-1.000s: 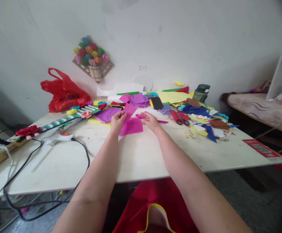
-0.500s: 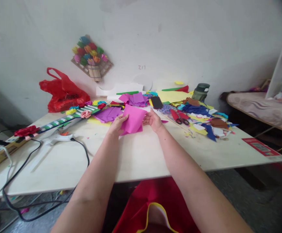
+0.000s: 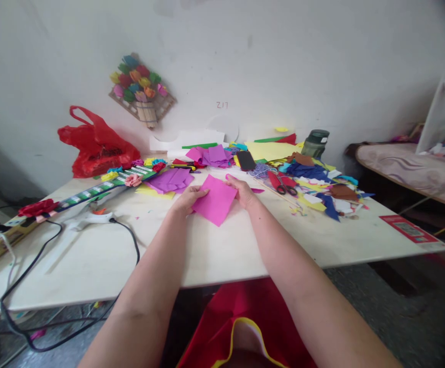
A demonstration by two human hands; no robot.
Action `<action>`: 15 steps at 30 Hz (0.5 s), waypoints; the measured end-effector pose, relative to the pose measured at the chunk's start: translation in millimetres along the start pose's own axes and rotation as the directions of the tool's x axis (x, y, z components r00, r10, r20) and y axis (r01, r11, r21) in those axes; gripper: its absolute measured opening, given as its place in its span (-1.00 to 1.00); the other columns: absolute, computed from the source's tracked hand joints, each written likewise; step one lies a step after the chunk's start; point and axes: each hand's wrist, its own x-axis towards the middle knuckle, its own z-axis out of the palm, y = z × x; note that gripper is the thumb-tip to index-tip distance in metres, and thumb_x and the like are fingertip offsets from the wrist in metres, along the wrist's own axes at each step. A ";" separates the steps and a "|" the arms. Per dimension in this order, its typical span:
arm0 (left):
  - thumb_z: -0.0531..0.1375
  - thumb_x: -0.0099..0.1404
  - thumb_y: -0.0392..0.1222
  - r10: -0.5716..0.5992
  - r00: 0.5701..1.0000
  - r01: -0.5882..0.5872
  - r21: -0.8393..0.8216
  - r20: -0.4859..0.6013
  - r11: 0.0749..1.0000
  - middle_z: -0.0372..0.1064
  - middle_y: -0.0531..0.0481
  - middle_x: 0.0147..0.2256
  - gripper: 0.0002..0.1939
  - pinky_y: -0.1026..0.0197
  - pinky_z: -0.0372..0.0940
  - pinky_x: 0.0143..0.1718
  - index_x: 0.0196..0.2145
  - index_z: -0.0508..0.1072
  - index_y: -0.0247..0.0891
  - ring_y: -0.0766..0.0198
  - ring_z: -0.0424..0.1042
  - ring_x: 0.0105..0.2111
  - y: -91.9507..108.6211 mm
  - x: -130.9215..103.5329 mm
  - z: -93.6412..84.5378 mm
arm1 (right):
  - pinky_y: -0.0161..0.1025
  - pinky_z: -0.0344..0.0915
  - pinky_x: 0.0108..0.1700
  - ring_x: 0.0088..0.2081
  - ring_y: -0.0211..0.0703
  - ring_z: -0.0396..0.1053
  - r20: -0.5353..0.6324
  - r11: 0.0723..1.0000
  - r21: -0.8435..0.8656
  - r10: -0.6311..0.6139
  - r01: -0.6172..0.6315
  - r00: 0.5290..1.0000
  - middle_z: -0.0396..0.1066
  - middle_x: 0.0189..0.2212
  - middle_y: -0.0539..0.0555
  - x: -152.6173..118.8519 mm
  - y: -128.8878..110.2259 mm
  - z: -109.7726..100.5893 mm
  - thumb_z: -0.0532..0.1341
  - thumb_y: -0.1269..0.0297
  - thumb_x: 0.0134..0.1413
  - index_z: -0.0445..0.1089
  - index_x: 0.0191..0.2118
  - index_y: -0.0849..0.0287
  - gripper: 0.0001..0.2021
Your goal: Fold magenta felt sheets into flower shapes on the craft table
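Note:
A square of pink paper [image 3: 215, 200] is held over the table, turned so that one corner points toward me. My left hand [image 3: 188, 198] pinches its left corner, thumb on top. At the right corner my right hand [image 3: 242, 193] grips it, with the fingers partly hidden behind the sheet. Whether it is one layer or several I cannot tell. Just beyond my left hand lies a stack of purple paper [image 3: 171, 180], partly over a yellow sheet [image 3: 145, 190]. More pink and purple sheets [image 3: 215, 155] lie farther back.
Red-handled scissors [image 3: 282, 184] and colourful paper scraps [image 3: 314, 176] lie to the right, near a black phone [image 3: 246, 160] and a dark green bottle [image 3: 315, 144]. A corded white glue gun [image 3: 88, 220], a flower-trimmed strip [image 3: 95, 191] and a red bag [image 3: 95, 145] are at left.
The pink paper has turned and come slightly lower and flatter. My right hand, open beside it before, has closed on its right corner.

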 end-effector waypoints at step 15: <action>0.40 -0.09 -0.20 -0.001 1.000 0.001 0.063 -0.002 0.998 0.48 -0.08 -0.54 -0.75 0.29 0.31 -0.57 -0.44 0.49 -0.37 0.27 0.43 -0.60 -0.2 0.6 -0.9 | -0.02 0.26 0.04 -0.02 0.02 0.35 0.018 0.949 -0.291 -0.122 0.122 0.992 0.51 -0.22 0.12 2.7 2.8 -4.3 0.43 0.26 -0.47 0.46 -0.60 0.19 -0.80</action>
